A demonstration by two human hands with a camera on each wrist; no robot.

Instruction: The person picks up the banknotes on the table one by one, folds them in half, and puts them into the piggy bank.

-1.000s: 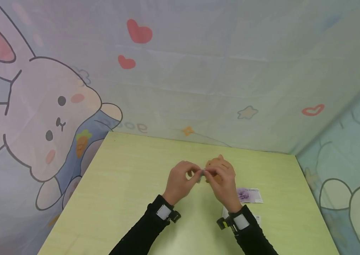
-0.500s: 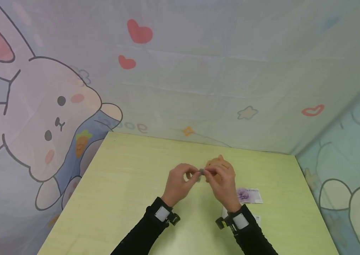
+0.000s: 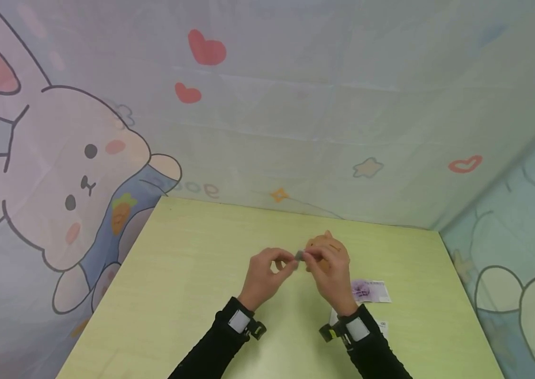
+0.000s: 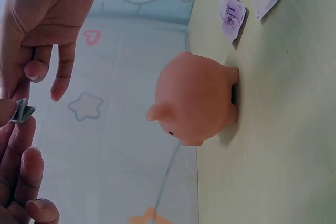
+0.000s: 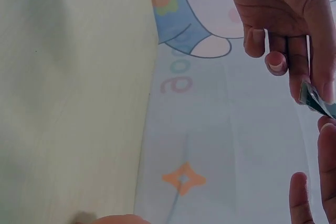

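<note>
A small green folded banknote (image 3: 299, 256) is held in the air between my two hands, over the table. My left hand (image 3: 263, 275) pinches one side of it between thumb and forefinger; the right wrist view shows that pinch on the note (image 5: 313, 98). From the other side my right hand (image 3: 335, 278) pinches it, its other fingers loosely bent. Just behind the right hand stands an orange piggy bank (image 3: 327, 240), partly covered by that hand in the head view. The left wrist view shows the piggy bank (image 4: 191, 98) upright on its feet.
A purple banknote (image 3: 372, 290) lies on the yellow table (image 3: 191, 252) to the right of my right hand. Another pale note (image 3: 383, 327) lies nearer, partly hidden under the right wrist. A cartoon-printed cloth backdrop (image 3: 267, 131) rises along the table's back and right edges.
My left hand has shifted slightly down and turned a little. The green note shows less of a hanging part than before. The right hand and piggy bank stay put.
</note>
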